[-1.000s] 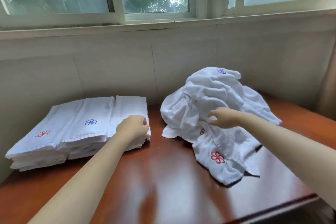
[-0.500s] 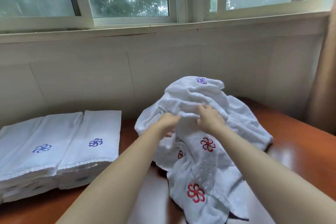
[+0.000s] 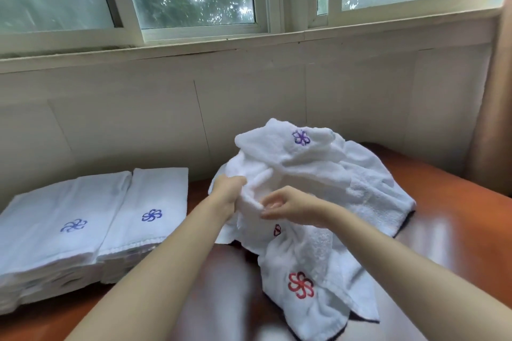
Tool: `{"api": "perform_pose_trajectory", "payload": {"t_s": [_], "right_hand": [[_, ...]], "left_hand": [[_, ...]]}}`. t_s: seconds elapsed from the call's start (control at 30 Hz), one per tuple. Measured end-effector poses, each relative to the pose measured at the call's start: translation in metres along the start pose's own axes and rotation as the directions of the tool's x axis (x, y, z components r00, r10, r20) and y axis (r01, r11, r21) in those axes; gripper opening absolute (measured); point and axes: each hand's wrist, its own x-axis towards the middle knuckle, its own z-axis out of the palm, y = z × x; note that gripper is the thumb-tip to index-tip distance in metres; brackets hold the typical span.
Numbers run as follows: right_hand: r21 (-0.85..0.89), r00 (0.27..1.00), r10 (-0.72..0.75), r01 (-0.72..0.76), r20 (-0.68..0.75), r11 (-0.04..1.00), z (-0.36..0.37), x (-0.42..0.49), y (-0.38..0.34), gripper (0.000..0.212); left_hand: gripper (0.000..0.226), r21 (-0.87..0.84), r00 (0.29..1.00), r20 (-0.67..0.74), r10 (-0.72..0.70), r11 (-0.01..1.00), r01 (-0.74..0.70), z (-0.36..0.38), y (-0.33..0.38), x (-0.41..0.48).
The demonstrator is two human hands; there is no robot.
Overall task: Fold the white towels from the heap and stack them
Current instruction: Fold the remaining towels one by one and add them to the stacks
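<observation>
A heap of crumpled white towels [image 3: 327, 174] with purple and red flower marks lies on the brown table [image 3: 454, 219] right of centre. My left hand [image 3: 228, 192] is closed on a fold at the heap's left side. Just to its right, my right hand [image 3: 291, 206] pinches a towel edge between thumb and fingers. One towel with a red flower [image 3: 300, 285] hangs down toward me. Two stacks of folded white towels [image 3: 91, 224] with blue flowers sit side by side at the left.
A white wall [image 3: 249, 108] with a window sill runs right behind the table. A wooden post or curtain edge [image 3: 496, 108] stands at the far right. The table's near edge is out of view.
My left hand left the folded stack and came over to the heap. Both hands now grip towel cloth lower on the heap's left side. The view has swung right.
</observation>
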Motion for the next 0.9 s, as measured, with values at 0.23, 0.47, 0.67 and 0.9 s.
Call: {"api": "perform_pose_trajectory", "payload": {"t_s": [0.23, 0.47, 0.67, 0.9], "right_hand": [[-0.402, 0.996, 0.05, -0.076, -0.074, 0.912, 0.03, -0.023, -0.031, 0.043], [-0.513, 0.848, -0.042, -0.28, -0.529, 0.812, 0.045, -0.033, -0.058, 0.084], [-0.502, 0.886, 0.136, -0.37, -0.442, 0.782, 0.039, -0.022, -0.084, 0.095], [-0.547, 0.949, -0.091, -0.094, -0.3, 0.832, 0.076, -0.008, -0.123, 0.078]], "left_hand": [[0.053, 0.029, 0.963, 0.213, 0.163, 0.985, -0.173, -0.085, 0.004, -0.084], [0.053, -0.107, 0.9, 0.277, 0.338, 0.941, -0.32, -0.141, 0.047, -0.136], [0.03, -0.223, 0.884, 0.227, 0.408, 0.906, -0.36, -0.187, 0.093, -0.174], [0.048, -0.056, 0.842, 0.295, 0.453, 0.887, -0.458, -0.257, 0.1, -0.226]]}}
